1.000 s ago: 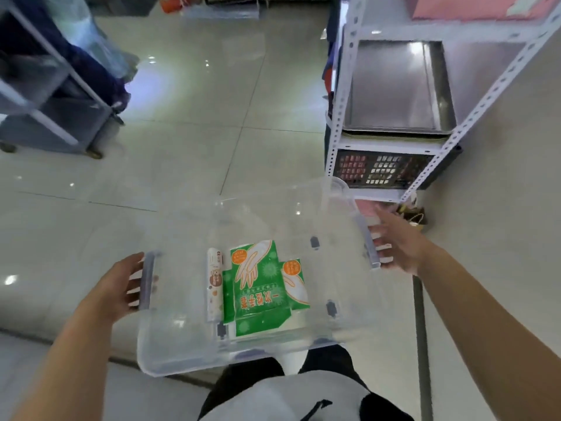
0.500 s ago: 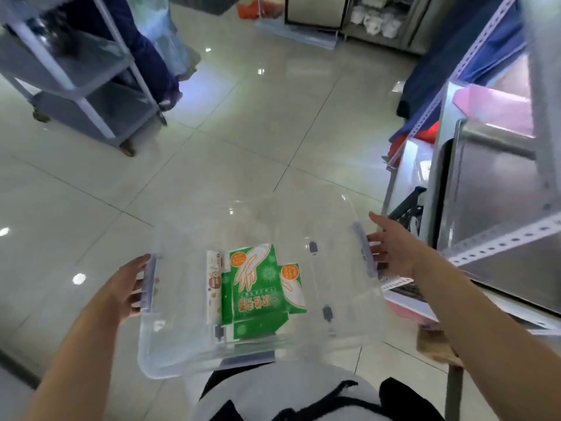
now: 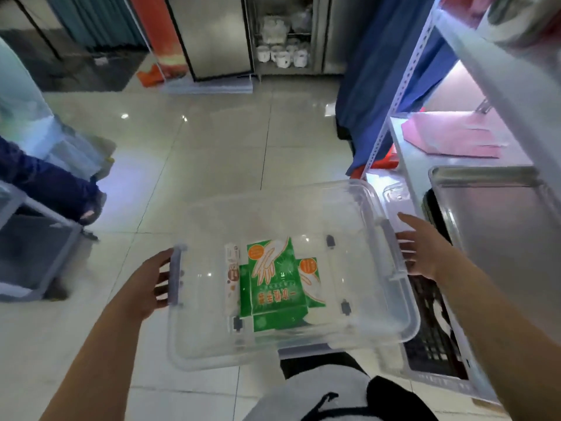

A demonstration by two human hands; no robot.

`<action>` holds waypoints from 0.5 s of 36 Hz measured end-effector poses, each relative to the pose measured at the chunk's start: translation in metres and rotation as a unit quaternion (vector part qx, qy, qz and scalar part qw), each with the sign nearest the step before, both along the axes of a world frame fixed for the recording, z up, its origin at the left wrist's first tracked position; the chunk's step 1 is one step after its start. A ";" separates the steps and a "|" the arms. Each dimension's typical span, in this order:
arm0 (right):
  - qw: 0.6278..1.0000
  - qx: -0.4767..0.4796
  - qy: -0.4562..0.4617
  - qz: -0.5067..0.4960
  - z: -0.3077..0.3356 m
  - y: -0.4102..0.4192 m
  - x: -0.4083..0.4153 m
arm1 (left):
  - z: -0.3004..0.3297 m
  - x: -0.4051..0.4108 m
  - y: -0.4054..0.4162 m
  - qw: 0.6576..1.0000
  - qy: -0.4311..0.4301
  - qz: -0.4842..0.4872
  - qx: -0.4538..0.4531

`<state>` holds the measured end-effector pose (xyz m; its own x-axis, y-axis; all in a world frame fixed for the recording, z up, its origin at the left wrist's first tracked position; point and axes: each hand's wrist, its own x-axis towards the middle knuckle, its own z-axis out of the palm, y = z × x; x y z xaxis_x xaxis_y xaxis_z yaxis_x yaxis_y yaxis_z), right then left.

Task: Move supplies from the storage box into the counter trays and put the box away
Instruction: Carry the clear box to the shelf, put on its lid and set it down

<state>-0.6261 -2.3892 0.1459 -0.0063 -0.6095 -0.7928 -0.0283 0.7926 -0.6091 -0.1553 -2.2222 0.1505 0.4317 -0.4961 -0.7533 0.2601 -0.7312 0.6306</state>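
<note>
I hold a clear plastic storage box [image 3: 358,305] in front of me above the tiled floor. My left hand [image 3: 148,284] grips its left grey handle and my right hand [image 3: 422,250] grips its right handle. Inside lies a green box of disposable gloves [image 3: 273,284] with an orange and white hand print. A slim white roll package [image 3: 232,275] lies along its left side. The box is otherwise bare.
A white metal shelf rack [image 3: 403,95] stands at the right with a steel tray [image 3: 504,220], pink sheets [image 3: 452,138] and a black crate [image 3: 431,326] low down. A grey cart [image 3: 33,247] and a person's leg [image 3: 60,189] are at the left. A cabinet with white cups [image 3: 282,56] stands far ahead.
My view has turned left and lifted, so the shelf rack slid to the right and the far cabinets came into sight. The box stays held in both hands.
</note>
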 end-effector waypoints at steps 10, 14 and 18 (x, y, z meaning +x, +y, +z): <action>0.992 0.016 -0.022 -0.123 -0.026 -0.153 0.018 | 0.028 0.028 -0.243 0.995 -0.022 -0.092 0.026; 0.988 0.006 -0.009 -0.152 -0.027 -0.193 0.017 | 0.022 0.033 -0.332 0.990 -0.021 -0.134 0.032; 0.979 0.001 0.005 -0.202 -0.030 -0.216 0.019 | 0.008 0.035 -0.416 0.977 -0.006 -0.212 0.037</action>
<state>-0.6068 -2.6054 0.1157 -0.2541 -0.5549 -0.7921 0.2812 0.7413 -0.6095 -0.1204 -2.6386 0.1588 0.2072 -0.5772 -0.7898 -0.0825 -0.8148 0.5738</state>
